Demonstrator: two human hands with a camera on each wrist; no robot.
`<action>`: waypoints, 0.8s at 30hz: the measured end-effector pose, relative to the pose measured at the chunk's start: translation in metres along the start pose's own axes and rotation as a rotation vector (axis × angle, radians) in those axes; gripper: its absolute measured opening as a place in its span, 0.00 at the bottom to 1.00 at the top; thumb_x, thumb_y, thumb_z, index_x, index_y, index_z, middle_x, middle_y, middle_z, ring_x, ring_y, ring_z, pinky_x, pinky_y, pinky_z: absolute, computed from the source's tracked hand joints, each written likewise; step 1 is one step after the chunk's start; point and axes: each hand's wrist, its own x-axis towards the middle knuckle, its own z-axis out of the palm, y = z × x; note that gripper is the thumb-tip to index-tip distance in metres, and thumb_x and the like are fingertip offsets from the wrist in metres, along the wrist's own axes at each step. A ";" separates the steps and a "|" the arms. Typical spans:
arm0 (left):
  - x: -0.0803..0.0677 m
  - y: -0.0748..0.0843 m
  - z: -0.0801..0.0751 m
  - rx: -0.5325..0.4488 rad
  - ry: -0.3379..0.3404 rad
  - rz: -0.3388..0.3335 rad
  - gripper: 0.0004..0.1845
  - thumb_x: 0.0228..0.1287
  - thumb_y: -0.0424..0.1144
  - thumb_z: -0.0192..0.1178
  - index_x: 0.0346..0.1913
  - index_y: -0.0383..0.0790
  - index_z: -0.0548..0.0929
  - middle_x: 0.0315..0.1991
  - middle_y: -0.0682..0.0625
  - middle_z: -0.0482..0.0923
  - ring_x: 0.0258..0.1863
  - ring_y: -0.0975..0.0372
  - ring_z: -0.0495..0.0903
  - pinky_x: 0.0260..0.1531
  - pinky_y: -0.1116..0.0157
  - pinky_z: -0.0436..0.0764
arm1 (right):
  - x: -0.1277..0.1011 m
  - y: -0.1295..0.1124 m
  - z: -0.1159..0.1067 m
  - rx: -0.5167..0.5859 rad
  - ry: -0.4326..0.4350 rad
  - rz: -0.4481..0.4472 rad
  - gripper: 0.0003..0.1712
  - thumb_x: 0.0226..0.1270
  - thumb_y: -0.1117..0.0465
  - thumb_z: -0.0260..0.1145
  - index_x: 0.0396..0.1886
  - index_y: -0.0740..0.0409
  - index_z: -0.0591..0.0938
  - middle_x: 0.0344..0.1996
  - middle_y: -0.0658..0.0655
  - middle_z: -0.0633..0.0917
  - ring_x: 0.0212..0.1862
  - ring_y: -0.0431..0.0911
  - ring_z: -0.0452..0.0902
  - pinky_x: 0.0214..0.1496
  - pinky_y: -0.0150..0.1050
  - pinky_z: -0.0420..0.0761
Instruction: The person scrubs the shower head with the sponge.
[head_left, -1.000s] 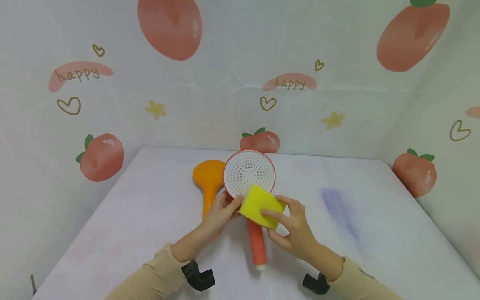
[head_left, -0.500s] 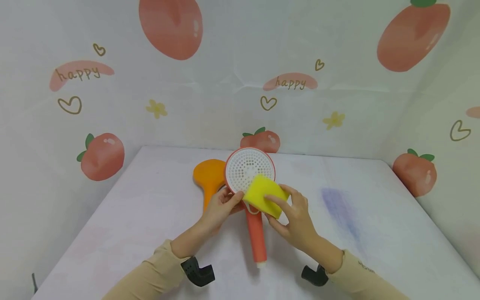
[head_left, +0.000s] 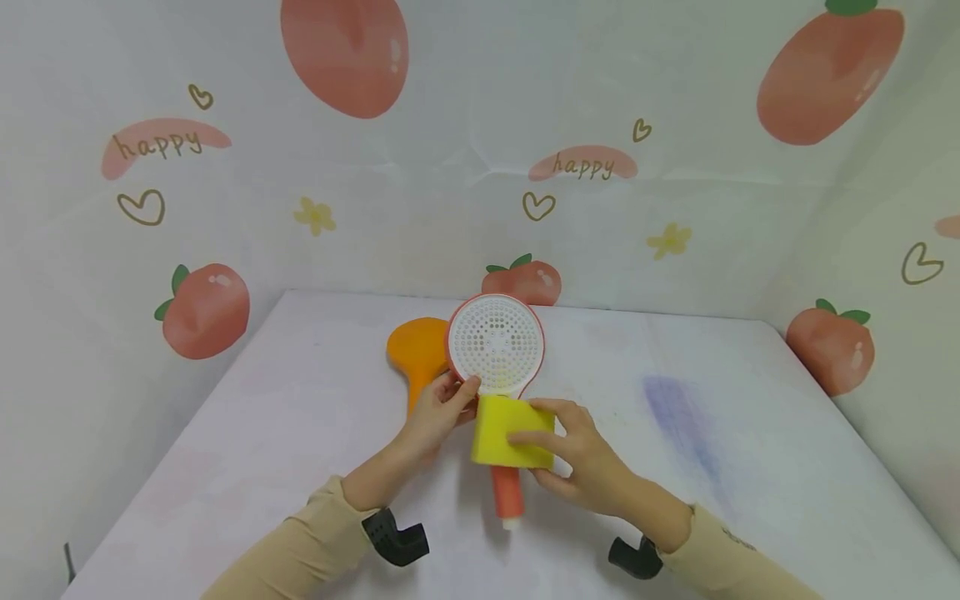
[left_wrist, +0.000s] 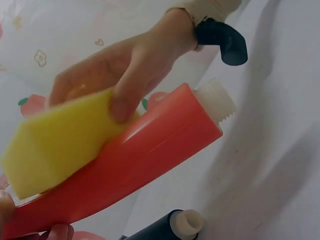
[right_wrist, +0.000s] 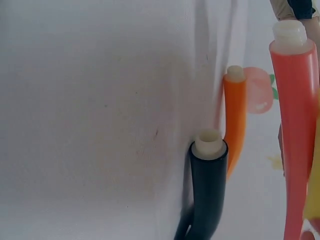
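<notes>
My left hand (head_left: 433,421) grips a red shower head (head_left: 496,340) at its neck, white spray face toward me and handle pointing down. In the left wrist view, its fingers (left_wrist: 60,232) curl under the red handle (left_wrist: 135,160), which ends in a pale threaded tip. A yellow sponge (head_left: 510,433) is pinched between the thumb and fingers of my right hand (head_left: 588,457). It lies along the front of the handle, just below the spray face. The right wrist view catches the red handle (right_wrist: 296,110) at its right edge, with a strip of sponge beside it.
Left of the red one, an orange shower head (head_left: 418,348) lies on the white table (head_left: 300,400). The right wrist view also has a dark blue shower head (right_wrist: 210,185) near it, hidden in the head view. A patterned cloth wall (head_left: 450,208) stands behind the table.
The sponge rose slightly with my right hand, then slid down from the lower edge of the spray face onto the handle. My left hand keeps its grip on the shower head.
</notes>
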 end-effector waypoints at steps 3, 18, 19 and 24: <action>0.003 -0.001 -0.001 -0.017 0.018 0.018 0.20 0.68 0.40 0.53 0.57 0.31 0.72 0.43 0.42 0.79 0.35 0.64 0.79 0.46 0.62 0.83 | -0.004 -0.002 -0.003 0.024 -0.087 -0.102 0.20 0.56 0.56 0.67 0.50 0.40 0.78 0.56 0.59 0.72 0.57 0.50 0.66 0.53 0.47 0.72; 0.000 -0.002 0.001 -0.005 0.020 0.025 0.20 0.67 0.40 0.54 0.57 0.31 0.73 0.35 0.48 0.81 0.32 0.66 0.80 0.38 0.67 0.84 | 0.009 0.000 0.000 -0.110 0.046 -0.048 0.30 0.41 0.60 0.73 0.49 0.41 0.80 0.52 0.61 0.75 0.54 0.51 0.67 0.50 0.50 0.70; 0.000 -0.002 0.001 -0.004 0.019 0.024 0.20 0.67 0.41 0.54 0.57 0.31 0.73 0.36 0.49 0.81 0.32 0.66 0.80 0.38 0.68 0.84 | 0.009 -0.001 0.000 -0.104 0.034 -0.044 0.30 0.41 0.60 0.73 0.50 0.41 0.80 0.52 0.61 0.74 0.54 0.51 0.67 0.50 0.50 0.70; 0.000 -0.004 -0.001 -0.038 0.024 0.025 0.20 0.68 0.39 0.53 0.58 0.32 0.71 0.42 0.40 0.81 0.34 0.65 0.81 0.41 0.66 0.84 | 0.003 -0.006 0.002 -0.058 -0.096 -0.106 0.33 0.38 0.58 0.76 0.50 0.37 0.79 0.53 0.57 0.74 0.55 0.48 0.68 0.53 0.46 0.72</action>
